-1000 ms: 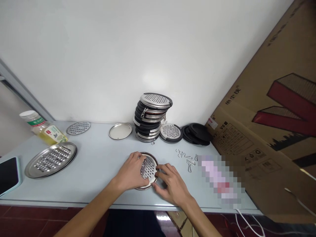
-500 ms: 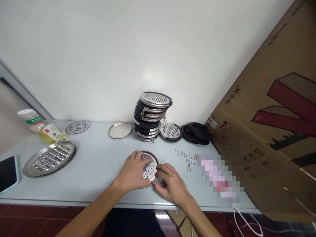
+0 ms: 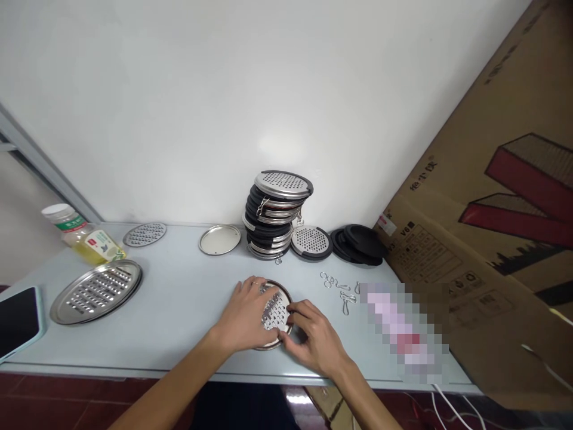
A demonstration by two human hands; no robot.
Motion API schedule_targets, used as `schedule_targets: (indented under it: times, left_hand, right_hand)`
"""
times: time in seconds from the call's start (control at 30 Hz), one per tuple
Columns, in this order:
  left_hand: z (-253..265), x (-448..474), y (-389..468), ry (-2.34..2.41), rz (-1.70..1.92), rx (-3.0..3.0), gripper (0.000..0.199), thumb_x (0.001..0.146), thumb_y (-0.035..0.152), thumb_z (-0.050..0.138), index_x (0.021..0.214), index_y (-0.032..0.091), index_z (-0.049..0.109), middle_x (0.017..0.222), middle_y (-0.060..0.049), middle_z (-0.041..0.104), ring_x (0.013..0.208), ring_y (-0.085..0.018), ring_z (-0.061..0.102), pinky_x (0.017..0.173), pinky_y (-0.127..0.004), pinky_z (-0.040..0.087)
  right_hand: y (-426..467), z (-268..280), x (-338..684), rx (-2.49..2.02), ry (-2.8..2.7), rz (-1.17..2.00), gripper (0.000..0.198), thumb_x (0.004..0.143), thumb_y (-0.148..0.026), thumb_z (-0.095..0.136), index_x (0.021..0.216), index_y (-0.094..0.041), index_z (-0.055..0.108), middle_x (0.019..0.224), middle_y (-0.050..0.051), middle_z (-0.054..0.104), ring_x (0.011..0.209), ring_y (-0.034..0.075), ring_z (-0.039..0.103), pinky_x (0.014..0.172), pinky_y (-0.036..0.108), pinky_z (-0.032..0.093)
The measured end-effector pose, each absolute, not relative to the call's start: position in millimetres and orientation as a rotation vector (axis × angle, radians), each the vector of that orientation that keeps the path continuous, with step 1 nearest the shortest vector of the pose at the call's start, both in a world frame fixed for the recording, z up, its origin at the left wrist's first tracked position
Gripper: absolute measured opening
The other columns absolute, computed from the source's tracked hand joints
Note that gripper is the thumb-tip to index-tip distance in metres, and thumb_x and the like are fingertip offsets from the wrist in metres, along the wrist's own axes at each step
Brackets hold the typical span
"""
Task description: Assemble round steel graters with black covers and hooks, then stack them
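Note:
A round metal grater (image 3: 276,312) lies near the front of the table, its perforated plate set within a dark-edged round rim. My left hand (image 3: 247,313) covers its left side, fingers over the far edge and thumb at the near edge. On the right, my right hand (image 3: 313,338) grips the rim between curled fingers and thumb. Behind them rises a stack of round graters (image 3: 278,218) with black edging and small clips. One more black-edged grater (image 3: 312,240) leans by the stack's right side, and a plain metal disc (image 3: 219,240) lies to its left.
Loose grater plates (image 3: 96,292) are piled at left, with a single plate (image 3: 145,234) farther back. A tilted bottle (image 3: 87,236) and a phone (image 3: 20,319) are there too. Black rings (image 3: 358,243), metal clips (image 3: 344,295) and a big cardboard box (image 3: 447,269) occupy the right.
The camera view has shifted slightly, so everything sits a little lower and farther right. Both hands stay on the grater, with only small finger movement.

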State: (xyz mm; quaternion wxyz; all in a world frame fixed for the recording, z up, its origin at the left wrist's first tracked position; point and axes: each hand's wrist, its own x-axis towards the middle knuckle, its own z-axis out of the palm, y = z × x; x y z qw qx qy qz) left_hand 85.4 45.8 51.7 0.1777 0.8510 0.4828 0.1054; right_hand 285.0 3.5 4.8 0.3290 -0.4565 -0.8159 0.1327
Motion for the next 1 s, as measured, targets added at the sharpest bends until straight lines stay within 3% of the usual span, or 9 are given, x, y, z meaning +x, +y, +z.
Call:
schedule_targets:
  times: [0.1,0.6,1.0]
  left_hand:
    - [46.0,90.0,47.1,1.359,0.344,2.453,0.063,0.066,0.037,0.072,0.127,0.031,0.057,0.138,-0.009,0.05,0.131,-0.037,0.041,0.109,-0.052,0.035]
    - [35.1,92.8,47.8,1.366,0.397,2.408,0.083,0.056,0.038,0.079,0.133,0.029,0.05,0.135,-0.011,0.048,0.127,-0.036,0.045,0.108,-0.048,0.039]
    - [45.6,87.8,48.9,1.297,0.473,2.304,0.068,0.059,0.031,0.076,0.123,0.029,0.057,0.132,-0.008,0.051,0.125,-0.033,0.047,0.108,-0.046,0.04]
  right_hand:
    - [3.7,4.7,284.6,-1.181,-2.139,0.313,0.002,0.083,-0.021,0.064,0.084,-0.021,0.065,0.1,0.008,0.067,0.09,0.023,0.061,0.084,0.04,0.053]
    - [2.1,5.3,287.1,-1.163,-2.13,0.351,0.014,0.075,-0.018,0.064,0.089,-0.022,0.065,0.102,0.008,0.065,0.093,0.025,0.059,0.084,0.042,0.052]
    - [0.8,6.2,286.7,-1.22,-2.204,0.358,0.025,0.069,-0.028,0.074,0.093,-0.022,0.069,0.105,0.008,0.058,0.097,0.027,0.054,0.082,0.043,0.046]
